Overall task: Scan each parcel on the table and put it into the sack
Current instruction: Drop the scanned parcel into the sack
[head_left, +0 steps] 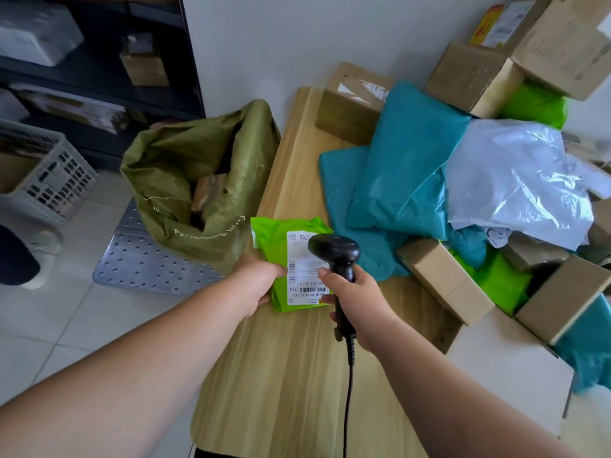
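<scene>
At the table's (pixel 297 375) left edge, the left hand (pixel 256 285) gripped a green parcel (pixel 277 246); the right hand (pixel 357 299) clenched a scanner (pixel 334 251) over its label (pixel 304 272). The sack (pixel 185 180) stood open beside that edge.

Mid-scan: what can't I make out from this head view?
Head view only:
- The label on the green parcel: the scanner covers part; print too small to read.
- The sack: one brown box shows; the rest lost in shadow behind its wall.
- Under the teal mailers and white plastic bag: pile buried, count unknown.
- The scanner cable: cut off by the bottom edge.
</scene>
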